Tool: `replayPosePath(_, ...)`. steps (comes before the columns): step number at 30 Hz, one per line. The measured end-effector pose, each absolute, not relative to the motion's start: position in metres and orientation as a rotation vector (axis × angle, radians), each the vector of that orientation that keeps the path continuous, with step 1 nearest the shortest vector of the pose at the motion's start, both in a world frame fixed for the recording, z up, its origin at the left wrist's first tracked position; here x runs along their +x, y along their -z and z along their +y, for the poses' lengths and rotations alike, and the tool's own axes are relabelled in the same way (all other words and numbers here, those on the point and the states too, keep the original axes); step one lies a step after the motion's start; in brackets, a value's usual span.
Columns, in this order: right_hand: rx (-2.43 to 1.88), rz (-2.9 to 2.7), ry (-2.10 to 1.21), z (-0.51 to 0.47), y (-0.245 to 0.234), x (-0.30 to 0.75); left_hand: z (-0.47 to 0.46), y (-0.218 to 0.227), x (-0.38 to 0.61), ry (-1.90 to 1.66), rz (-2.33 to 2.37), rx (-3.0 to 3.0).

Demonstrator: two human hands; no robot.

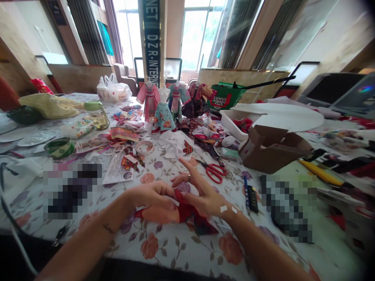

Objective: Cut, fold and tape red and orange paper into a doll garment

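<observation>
Floral-covered bench point(164, 249) holds a red cloth point(187, 214), which the left hand point(154, 197) pinches closed while the right hand point(205, 195) lies open against it.

A crumpled piece of dark red cloth point(187, 212), one pointed corner trailing, sags just above a floral tablecloth point(172, 249).

On the table point(164, 249) with a flower cloth point(175, 249) lie a piece of red cloth point(187, 212), red scissors point(215, 172), a cardboard box point(271, 154) and dolls point(163, 113) in dresses.
</observation>
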State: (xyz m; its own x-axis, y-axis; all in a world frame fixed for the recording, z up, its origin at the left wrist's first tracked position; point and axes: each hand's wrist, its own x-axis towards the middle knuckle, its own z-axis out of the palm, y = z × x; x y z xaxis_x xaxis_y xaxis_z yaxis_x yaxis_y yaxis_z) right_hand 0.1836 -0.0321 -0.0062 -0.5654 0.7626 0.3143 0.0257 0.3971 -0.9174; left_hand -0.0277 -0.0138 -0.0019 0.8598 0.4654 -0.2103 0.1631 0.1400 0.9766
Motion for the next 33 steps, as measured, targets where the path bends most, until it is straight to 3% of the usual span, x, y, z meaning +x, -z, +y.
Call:
replayPosePath(12,-0.608,-1.768,-1.504,-0.029,0.011,0.182,0.002,0.013,-0.040,-0.221,0.679,1.414)
replayPosePath(20,-0.756,-1.522,-1.537,-0.018,0.027,0.183,0.019,0.015,-0.052,-0.664,0.814,1.413)
replayPosePath(33,-0.657,-1.428,-1.708,-0.019,0.024,0.175,0.000,0.009,-0.037,-0.511,0.616,1.633)
